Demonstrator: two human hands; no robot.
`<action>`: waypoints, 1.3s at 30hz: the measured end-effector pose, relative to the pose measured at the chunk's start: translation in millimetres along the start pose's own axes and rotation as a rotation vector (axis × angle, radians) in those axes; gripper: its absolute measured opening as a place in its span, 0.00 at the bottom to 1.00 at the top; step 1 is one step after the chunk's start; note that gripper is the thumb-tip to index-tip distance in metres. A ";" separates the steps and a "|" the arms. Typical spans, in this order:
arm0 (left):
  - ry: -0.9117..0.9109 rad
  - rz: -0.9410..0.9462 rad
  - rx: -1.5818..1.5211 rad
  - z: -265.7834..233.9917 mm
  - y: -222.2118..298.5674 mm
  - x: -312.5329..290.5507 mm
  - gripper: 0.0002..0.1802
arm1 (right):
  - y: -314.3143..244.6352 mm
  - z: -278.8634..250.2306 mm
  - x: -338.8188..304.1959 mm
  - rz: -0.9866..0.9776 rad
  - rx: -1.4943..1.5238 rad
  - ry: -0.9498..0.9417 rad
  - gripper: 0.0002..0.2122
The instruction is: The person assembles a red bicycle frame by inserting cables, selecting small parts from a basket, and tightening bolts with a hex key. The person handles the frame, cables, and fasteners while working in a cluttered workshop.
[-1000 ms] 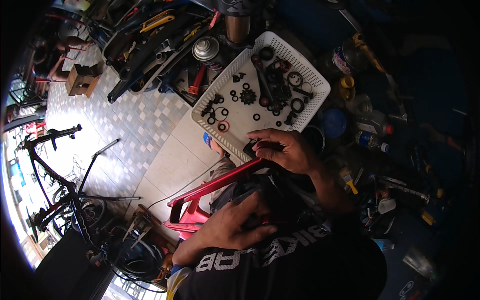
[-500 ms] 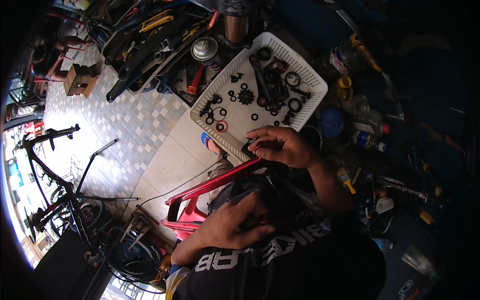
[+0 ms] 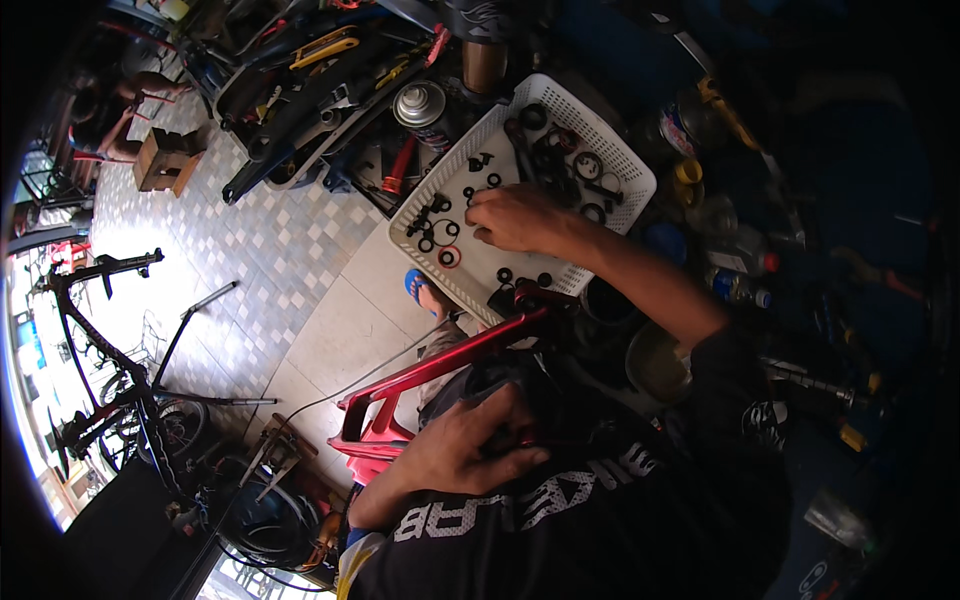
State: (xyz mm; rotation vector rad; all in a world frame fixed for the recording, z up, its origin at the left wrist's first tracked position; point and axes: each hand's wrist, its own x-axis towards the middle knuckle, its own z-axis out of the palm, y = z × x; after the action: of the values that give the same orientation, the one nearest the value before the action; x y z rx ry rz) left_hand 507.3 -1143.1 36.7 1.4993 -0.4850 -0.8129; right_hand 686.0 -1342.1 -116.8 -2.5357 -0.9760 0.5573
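Observation:
A glossy red bicycle frame part (image 3: 440,357) lies across my lap, slanting from the open-ended left side up to the basket's near edge. My left hand (image 3: 468,445) is closed around its lower tube, with a bit of red showing by the fingertips. My right hand (image 3: 515,218) reaches into a white perforated basket (image 3: 425,190), fingers curled down in a pinch among small black parts. Whatever is between those fingertips is hidden. Black rings and bolts (image 3: 432,228), an orange ring (image 3: 450,257) and several larger rings (image 3: 588,165) lie around the hand.
A spray can (image 3: 420,104) and a heap of tools (image 3: 310,110) stand beyond the basket. Bottles (image 3: 738,250) crowd the right. A dark bicycle frame (image 3: 100,350) stands at left. Further back, another person (image 3: 110,125) sits near a wooden stool (image 3: 163,160).
My right hand has moved from the near edge of the basket, by the red frame's end, forward into the basket over the small parts. My left hand stays in place.

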 end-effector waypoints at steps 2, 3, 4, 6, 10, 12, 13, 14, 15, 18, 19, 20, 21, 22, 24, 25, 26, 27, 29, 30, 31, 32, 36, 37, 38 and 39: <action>0.001 -0.007 0.009 0.3 0.0 -0.9 0.19 | 0.7 7.8 11.8 -0.044 -0.014 0.009 0.12; 0.003 -0.011 0.012 0.3 0.0 -1.4 0.19 | 0.2 10.7 16.2 -0.056 0.011 0.033 0.13; -0.001 -0.013 0.014 -0.3 0.3 -1.8 0.19 | 0.2 13.3 19.2 -0.066 0.036 0.058 0.13; -0.003 -0.016 0.013 -0.9 0.4 -2.8 0.19 | -2.7 16.8 22.3 -0.116 0.080 0.109 0.13; -0.008 0.004 -0.005 -3.6 0.3 -1.7 0.19 | -1.6 25.0 25.0 -0.121 0.133 0.124 0.13; -0.030 -0.029 -0.012 -5.8 1.1 -2.1 0.19 | -3.3 21.2 25.0 -0.071 0.133 0.068 0.12; -0.029 -0.011 -0.024 -5.6 0.2 -2.0 0.19 | -3.8 18.9 24.4 -0.045 0.133 0.042 0.12; -0.025 0.011 -0.035 -5.4 -1.1 -1.1 0.19 | -2.4 15.6 23.8 -0.064 0.207 0.048 0.11; -0.022 0.032 -0.046 -5.5 -1.6 -0.5 0.18 | 0.0 11.5 21.8 -0.082 0.280 0.053 0.11; -0.051 -0.007 -0.060 -9.4 1.4 0.0 0.18 | -0.5 -10.0 6.1 -0.068 0.615 0.116 0.09; -0.047 0.000 -0.060 -10.3 0.8 0.4 0.18 | -2.2 -14.7 -0.7 -0.051 0.747 0.143 0.09; -0.047 0.006 -0.061 -10.4 0.6 0.6 0.18 | -4.0 -16.2 -6.9 -0.071 0.847 0.182 0.09; -0.046 0.011 -0.062 -10.6 0.4 0.8 0.17 | -5.5 -19.1 -10.8 -0.161 0.740 0.274 0.09; -0.048 0.007 -0.067 -10.8 0.5 0.7 0.18 | -7.1 -23.7 -14.4 -0.251 0.631 0.362 0.09; -0.052 -0.002 -0.074 -11.5 1.1 1.7 0.18 | -8.4 -27.3 -22.3 -0.407 0.354 0.523 0.09; -0.048 0.013 -0.073 -11.2 0.7 2.5 0.18 | -8.8 -30.8 -27.8 -0.444 0.261 0.544 0.09; -0.045 0.025 -0.071 -11.1 0.5 2.8 0.18 | -10.2 -36.4 -33.4 -0.480 0.170 0.566 0.10; -0.041 0.037 -0.068 -11.0 0.2 3.1 0.18 | -10.6 -39.8 -35.9 -0.515 0.079 0.587 0.10; -0.044 0.033 -0.078 -10.4 -1.8 3.0 0.17 | -6.9 -38.2 -33.6 -0.570 -0.019 0.647 0.12; -0.045 0.030 -0.084 -10.3 -2.6 3.0 0.17 | -7.6 -40.1 -33.6 -0.570 -0.044 0.646 0.11; -0.041 0.031 -0.084 -10.6 -2.7 3.1 0.17 | -7.9 -40.9 -33.3 -0.570 -0.069 0.645 0.11; -0.043 0.033 -0.083 -11.0 -2.0 3.5 0.17 | -6.0 -38.3 -31.9 -0.545 -0.068 0.629 0.09; -0.063 -0.017 -0.085 -11.4 -0.4 2.6 0.17 | 13.0 -10.2 -17.7 -0.485 -0.141 0.498 0.06; -0.060 -0.002 -0.072 -10.8 -0.8 2.4 0.17 | 17.8 -2.0 -15.8 -0.479 -0.180 0.449 0.05; -0.054 0.011 -0.061 -10.2 -2.0 2.3 0.17 | 19.1 3.2 -13.1 -0.472 -0.235 0.395 0.05; -0.048 0.024 -0.050 -9.6 -2.7 2.1 0.17 | 20.5 7.9 -12.6 -0.479 -0.248 0.363 0.05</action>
State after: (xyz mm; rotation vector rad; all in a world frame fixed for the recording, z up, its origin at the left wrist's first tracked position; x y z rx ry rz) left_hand 515.3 -1137.9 33.1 1.4286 -0.5138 -0.8381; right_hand 684.9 -1363.5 -130.2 -2.3493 -1.5062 -0.1648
